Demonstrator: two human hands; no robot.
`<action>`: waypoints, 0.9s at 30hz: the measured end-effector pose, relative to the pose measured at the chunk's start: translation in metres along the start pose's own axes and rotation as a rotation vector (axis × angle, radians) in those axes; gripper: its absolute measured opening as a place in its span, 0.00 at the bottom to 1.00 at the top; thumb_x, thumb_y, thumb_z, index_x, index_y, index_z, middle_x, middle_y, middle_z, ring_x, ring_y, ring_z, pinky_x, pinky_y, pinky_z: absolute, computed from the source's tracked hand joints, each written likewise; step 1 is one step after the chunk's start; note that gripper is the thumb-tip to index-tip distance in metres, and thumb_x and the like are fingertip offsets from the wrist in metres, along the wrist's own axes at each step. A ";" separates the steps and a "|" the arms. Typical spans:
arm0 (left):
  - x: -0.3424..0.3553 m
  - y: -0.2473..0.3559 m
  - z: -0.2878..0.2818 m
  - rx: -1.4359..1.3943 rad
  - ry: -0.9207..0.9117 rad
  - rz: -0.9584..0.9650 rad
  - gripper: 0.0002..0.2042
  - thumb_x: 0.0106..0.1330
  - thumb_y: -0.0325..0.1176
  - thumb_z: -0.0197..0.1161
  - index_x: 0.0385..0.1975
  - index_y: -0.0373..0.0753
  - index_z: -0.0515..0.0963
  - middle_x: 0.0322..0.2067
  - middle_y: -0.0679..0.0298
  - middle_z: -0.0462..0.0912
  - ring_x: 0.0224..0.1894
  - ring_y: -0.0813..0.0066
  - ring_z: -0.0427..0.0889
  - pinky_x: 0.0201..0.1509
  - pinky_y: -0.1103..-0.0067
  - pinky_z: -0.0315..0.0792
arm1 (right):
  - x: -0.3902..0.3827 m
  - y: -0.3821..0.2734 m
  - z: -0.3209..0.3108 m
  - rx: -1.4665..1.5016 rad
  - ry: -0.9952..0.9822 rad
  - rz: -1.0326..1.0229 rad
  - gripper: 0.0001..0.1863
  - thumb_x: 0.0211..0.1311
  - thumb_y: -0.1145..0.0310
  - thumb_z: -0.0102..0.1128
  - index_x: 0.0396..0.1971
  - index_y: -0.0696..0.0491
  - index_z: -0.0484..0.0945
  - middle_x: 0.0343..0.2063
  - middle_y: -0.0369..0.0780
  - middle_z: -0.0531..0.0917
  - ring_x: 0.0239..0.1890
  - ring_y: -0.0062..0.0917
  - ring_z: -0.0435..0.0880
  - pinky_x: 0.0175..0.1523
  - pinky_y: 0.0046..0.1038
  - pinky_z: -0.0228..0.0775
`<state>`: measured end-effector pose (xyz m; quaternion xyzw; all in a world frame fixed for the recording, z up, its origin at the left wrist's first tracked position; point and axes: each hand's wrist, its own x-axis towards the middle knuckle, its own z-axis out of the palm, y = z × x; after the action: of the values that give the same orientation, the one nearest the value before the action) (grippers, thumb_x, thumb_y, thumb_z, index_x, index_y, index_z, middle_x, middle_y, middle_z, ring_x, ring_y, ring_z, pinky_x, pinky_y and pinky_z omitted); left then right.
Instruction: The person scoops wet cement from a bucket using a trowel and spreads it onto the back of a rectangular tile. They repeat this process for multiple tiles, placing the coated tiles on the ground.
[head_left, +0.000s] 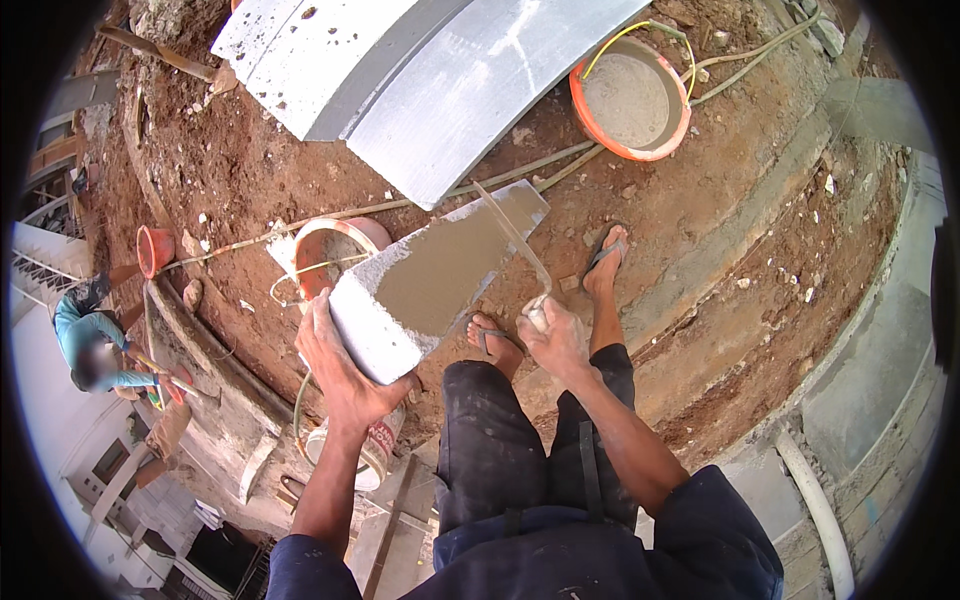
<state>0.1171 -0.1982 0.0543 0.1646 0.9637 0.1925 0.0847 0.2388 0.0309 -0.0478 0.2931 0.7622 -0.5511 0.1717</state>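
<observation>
A: Where's the block, and how do the hands stand?

B: The pale block (372, 322) slants in front of the knees, above reddish soil (720, 200); the left hand (345, 375) grips its near end, thumb and fingers spread wide; grey-brown mortar (440, 270) covers much of its upper face.

A: And the right hand (556, 340)?

B: Closed around the handle of a long, narrow trowel (520, 240); the blade crosses over the block's far part, its tip toward the large pale slabs (435, 110); whether it touches the mortar, I cannot tell.

A: What else is around?

B: An orange bucket (640, 152) of grey mix near the slabs; another bucket (312, 240) just beside the block, partly hidden by it; a white bucket (372, 473) beside the left forearm; off to the left, a person in a teal top (90, 325), holding a long-handled tool (150, 363).
</observation>
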 end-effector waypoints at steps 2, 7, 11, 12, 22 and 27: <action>0.002 0.003 0.007 -0.018 -0.011 -0.004 0.57 0.31 0.42 0.73 0.68 0.32 0.51 0.60 0.44 0.60 0.63 0.45 0.58 0.67 0.56 0.53 | 0.017 0.024 0.020 -0.232 0.080 -0.193 0.13 0.55 0.66 0.66 0.29 0.59 0.74 0.25 0.45 0.81 0.29 0.39 0.84 0.32 0.35 0.75; -0.004 -0.006 0.000 -0.030 0.015 -0.004 0.57 0.33 0.42 0.72 0.69 0.30 0.51 0.61 0.42 0.60 0.63 0.45 0.59 0.67 0.56 0.54 | -0.059 0.014 0.009 0.067 -0.112 -0.385 0.15 0.53 0.67 0.66 0.37 0.59 0.76 0.28 0.49 0.80 0.31 0.44 0.84 0.35 0.39 0.76; 0.005 0.011 0.001 -0.024 -0.032 -0.016 0.57 0.34 0.45 0.74 0.68 0.29 0.51 0.63 0.44 0.60 0.64 0.46 0.59 0.68 0.56 0.53 | 0.017 0.060 0.005 -0.055 -0.138 0.223 0.16 0.54 0.66 0.66 0.39 0.60 0.76 0.36 0.53 0.83 0.33 0.48 0.85 0.37 0.41 0.77; 0.007 0.014 0.003 -0.017 -0.042 -0.015 0.58 0.34 0.45 0.74 0.68 0.29 0.51 0.63 0.44 0.60 0.64 0.46 0.58 0.68 0.56 0.53 | 0.027 0.052 -0.001 -0.116 -0.147 0.176 0.15 0.55 0.66 0.65 0.37 0.60 0.75 0.36 0.53 0.83 0.34 0.49 0.84 0.37 0.42 0.77; 0.015 0.044 0.009 -0.025 -0.001 -0.013 0.48 0.36 0.42 0.71 0.62 0.33 0.58 0.57 0.48 0.62 0.58 0.51 0.62 0.64 0.57 0.54 | 0.056 0.067 -0.099 0.017 -0.023 -0.003 0.19 0.60 0.58 0.64 0.41 0.59 0.75 0.34 0.54 0.82 0.39 0.54 0.82 0.41 0.46 0.75; 0.011 0.040 0.011 0.048 -0.107 0.022 0.53 0.43 0.49 0.72 0.66 0.29 0.50 0.58 0.46 0.60 0.59 0.49 0.59 0.65 0.56 0.52 | 0.208 0.079 -0.206 -0.618 0.198 0.043 0.22 0.56 0.64 0.67 0.48 0.57 0.74 0.41 0.52 0.82 0.46 0.52 0.79 0.51 0.46 0.72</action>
<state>0.1211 -0.1559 0.0592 0.1874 0.9602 0.1611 0.1299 0.1414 0.2962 -0.1593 0.2953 0.9000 -0.2587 0.1893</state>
